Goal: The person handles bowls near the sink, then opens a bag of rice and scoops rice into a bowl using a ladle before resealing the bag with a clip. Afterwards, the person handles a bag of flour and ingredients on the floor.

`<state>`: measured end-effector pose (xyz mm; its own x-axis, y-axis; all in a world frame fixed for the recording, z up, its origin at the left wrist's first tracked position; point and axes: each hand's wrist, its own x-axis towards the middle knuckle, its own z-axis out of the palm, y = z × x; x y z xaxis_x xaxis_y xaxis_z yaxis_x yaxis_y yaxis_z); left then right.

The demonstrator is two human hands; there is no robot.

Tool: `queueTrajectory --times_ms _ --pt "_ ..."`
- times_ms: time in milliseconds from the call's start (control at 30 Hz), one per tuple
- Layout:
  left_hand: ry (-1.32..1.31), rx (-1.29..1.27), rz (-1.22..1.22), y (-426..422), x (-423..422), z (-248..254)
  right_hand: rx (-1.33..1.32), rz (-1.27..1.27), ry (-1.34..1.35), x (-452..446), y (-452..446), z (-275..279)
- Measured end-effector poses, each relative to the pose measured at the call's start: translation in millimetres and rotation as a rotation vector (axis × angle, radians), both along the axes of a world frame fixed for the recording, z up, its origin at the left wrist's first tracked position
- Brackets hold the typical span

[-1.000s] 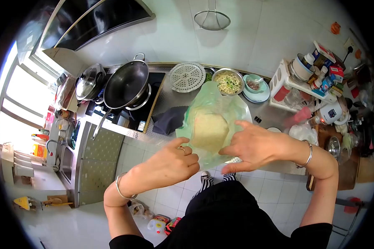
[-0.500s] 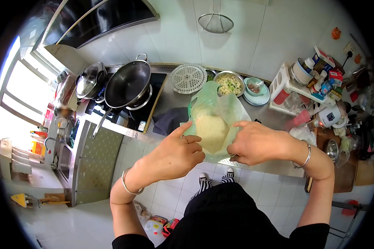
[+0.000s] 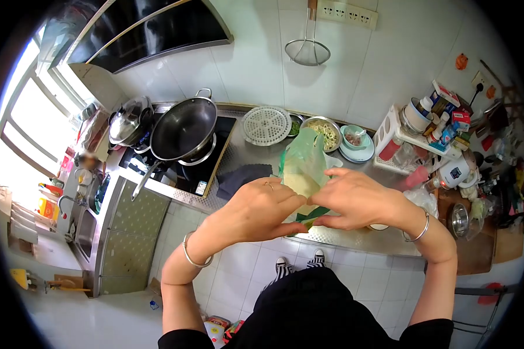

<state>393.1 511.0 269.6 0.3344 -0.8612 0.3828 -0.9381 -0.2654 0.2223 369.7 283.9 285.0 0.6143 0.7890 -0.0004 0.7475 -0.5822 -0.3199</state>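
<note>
A translucent green plastic bag (image 3: 307,152) stands up between my hands over the counter, and a pale rounded mass (image 3: 300,184) shows through it. I cannot make out what the mass is. My left hand (image 3: 256,209) is closed on the bag's near left edge, its thumb stretched under the rim. From the other side, my right hand (image 3: 358,200) pinches the near right edge, with its fingertips close to those of my left. A dark green fold of the bag shows between the two thumbs. Part of the bag is hidden behind my fingers.
Left of the bag lie a dark cloth (image 3: 244,177) and a black wok (image 3: 183,129) on the stove. Behind it are a perforated steamer plate (image 3: 266,125), a metal bowl of shredded food (image 3: 327,131) and a small green bowl (image 3: 354,137). A white rack (image 3: 384,139) stands right.
My hands have come closer together, and the bag's mouth, spread wide before, is now drawn narrower. The pale mass is more covered. The head view has tilted slightly.
</note>
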Motion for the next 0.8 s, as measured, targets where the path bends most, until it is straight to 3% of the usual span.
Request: queueTrajectory --times_ms 67,133,200,267,300,333,400,433,500,667,733,800 --pt "0.088 -0.119 0.027 5 2 3 0.078 -0.011 -0.023 -1 2 3" --pt "0.161 -0.199 0.021 15 4 -3 0.402 -0.094 -0.153 -5 2 -2" --pt "0.241 -0.278 0.017 22 4 -16 0.542 -0.157 -0.109 -19 -2 -11" --pt "0.622 -0.728 -0.094 26 -6 -35 0.682 -0.209 -0.062 -37 6 -26" --pt "0.950 -0.921 -0.085 28 -19 -47 1.000 -0.247 0.209 -48 13 -37" --pt "1.121 -1.081 -0.229 28 -20 -56 1.308 -0.282 0.500 -57 20 -50" --pt "1.338 -1.480 -0.358 25 -36 -65 1.360 -0.182 0.674 -67 36 -70" --pt "1.313 -1.496 -0.331 25 -44 -68 1.466 -0.133 0.795 -71 52 -74" --pt "1.506 -1.850 -0.336 26 -60 -75 1.518 -0.036 0.973 -76 77 -84" --pt "1.342 -2.124 -0.072 28 -95 -108 1.603 0.100 1.227 -75 127 -116" --pt "1.269 -2.265 0.045 34 -104 -123 1.810 0.048 1.304 -75 147 -130" --pt "1.230 -2.345 0.088 43 -115 -130 1.845 0.046 1.364 -78 165 -139"
